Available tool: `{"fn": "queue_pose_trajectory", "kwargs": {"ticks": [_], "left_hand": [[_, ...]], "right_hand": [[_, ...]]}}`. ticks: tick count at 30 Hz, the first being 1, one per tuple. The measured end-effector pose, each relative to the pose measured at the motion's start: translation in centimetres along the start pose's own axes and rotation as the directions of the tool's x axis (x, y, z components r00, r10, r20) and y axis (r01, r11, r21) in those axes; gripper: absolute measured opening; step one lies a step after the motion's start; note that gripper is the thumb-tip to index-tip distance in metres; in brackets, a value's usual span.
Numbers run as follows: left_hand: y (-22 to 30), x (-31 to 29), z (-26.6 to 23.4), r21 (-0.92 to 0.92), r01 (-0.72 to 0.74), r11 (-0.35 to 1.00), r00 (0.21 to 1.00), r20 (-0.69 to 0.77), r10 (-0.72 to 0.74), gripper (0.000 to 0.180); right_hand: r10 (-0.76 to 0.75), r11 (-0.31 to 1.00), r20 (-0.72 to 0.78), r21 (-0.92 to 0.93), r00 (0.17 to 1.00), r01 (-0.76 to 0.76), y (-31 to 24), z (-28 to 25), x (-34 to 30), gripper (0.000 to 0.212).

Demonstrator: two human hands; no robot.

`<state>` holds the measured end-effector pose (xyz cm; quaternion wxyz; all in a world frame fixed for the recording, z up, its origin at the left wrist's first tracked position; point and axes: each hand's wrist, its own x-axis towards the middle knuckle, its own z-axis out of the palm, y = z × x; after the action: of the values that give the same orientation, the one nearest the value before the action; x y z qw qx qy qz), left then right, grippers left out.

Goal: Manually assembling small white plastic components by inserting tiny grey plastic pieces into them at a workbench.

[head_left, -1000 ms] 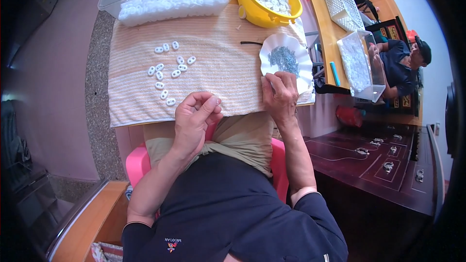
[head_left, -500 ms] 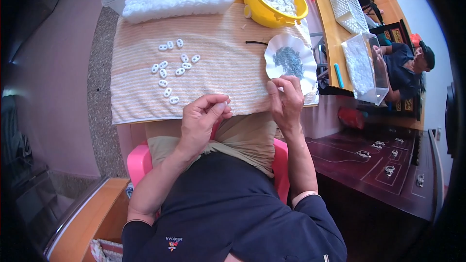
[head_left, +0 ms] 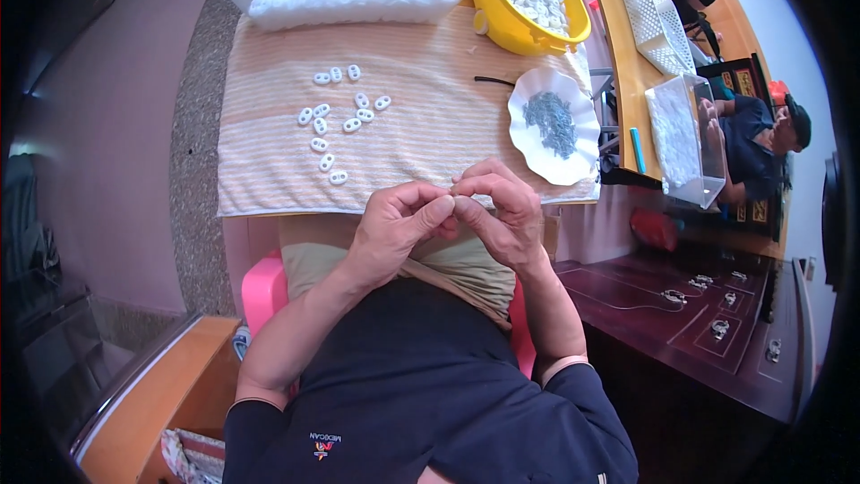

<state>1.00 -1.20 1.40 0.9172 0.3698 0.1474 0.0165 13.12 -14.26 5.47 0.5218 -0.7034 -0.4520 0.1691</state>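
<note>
My left hand (head_left: 400, 226) and my right hand (head_left: 498, 211) meet at the near edge of the striped towel (head_left: 430, 125), thumbs and forefingers pinched together tip to tip. What lies between the fingertips is too small and covered to make out. Ahead of them to the left, several small white oval pieces (head_left: 351, 125), each with two dark holes, lie in loose groups on the towel. To the right stands a white dish with a wavy rim (head_left: 535, 168), holding a heap of small grey-blue slivers (head_left: 550, 124).
At the back, a clear plastic tub (head_left: 349, 2) of white pieces stands beside a yellow basin (head_left: 502, 31) of more. A thin black stick (head_left: 494, 81) lies left of the dish. At right, another person (head_left: 752, 134) sits by a wooden table (head_left: 618, 27) with a clear bin (head_left: 690, 143).
My right hand has come left from beside the dish, and its fingertips now meet those of my left hand. The whole view has shifted slightly.
</note>
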Motion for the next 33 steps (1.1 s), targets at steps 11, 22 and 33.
{"fn": "queue_pose_trajectory", "kwargs": {"ticks": [11, 22, 33], "left_hand": [[0.2, -0.1, 0.0, -0.090, 0.045, 0.995, 0.999, 0.018, -0.043, 0.019], [0.7, 0.0, -0.1, -0.060, 0.041, 0.997, 0.999, -0.014, -0.042, 0.017], [0.0, 0.3, -0.1, 0.293, -0.185, 0.938, 0.967, -0.118, 0.227, 0.015]], "right_hand": [[-0.106, 0.988, 0.044, 0.120, 0.993, 0.100, 0.8, -0.4, 0.2, 0.017], [-0.097, 0.989, 0.056, 0.118, 0.994, 0.090, 1.1, -0.2, 0.1, 0.019], [0.118, 0.980, -0.006, 0.163, 0.993, -0.116, 0.6, 0.8, 0.0, 0.009]]}}
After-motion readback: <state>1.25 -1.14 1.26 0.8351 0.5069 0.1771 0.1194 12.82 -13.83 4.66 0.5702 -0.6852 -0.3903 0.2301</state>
